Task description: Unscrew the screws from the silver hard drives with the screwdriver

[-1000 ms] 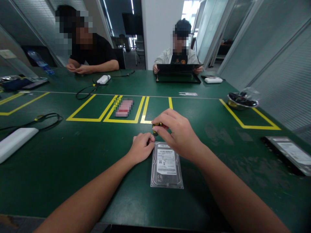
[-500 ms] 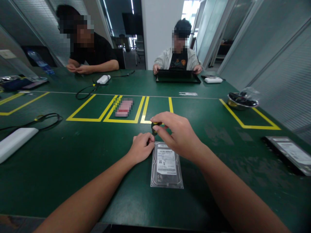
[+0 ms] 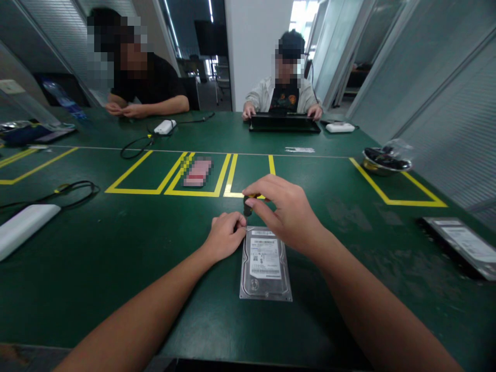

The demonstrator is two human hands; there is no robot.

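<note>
A silver hard drive (image 3: 265, 289) with a white label lies flat on the green table in front of me. My right hand (image 3: 284, 209) is closed around the stubby black and yellow handle of a screwdriver (image 3: 248, 206), held upright above the drive's far left corner. The tip of the screwdriver is hidden. Just below it, my left hand (image 3: 227, 232) rests at that same corner, thumb and fingers pressed together. What those fingers pinch, if anything, cannot be made out.
Yellow tape outlines cross the table, with a blurred pink item (image 3: 197, 172) inside one. A second hard drive (image 3: 465, 243) lies right, near a bowl of dark items (image 3: 387, 159). A white power bank (image 3: 27, 227) with a cable is left. Two people sit opposite, one holding a black tray (image 3: 284, 123).
My right hand has shifted slightly, and the screwdriver handle has turned a little in its fingers. My left hand and the hard drive have stayed in place.
</note>
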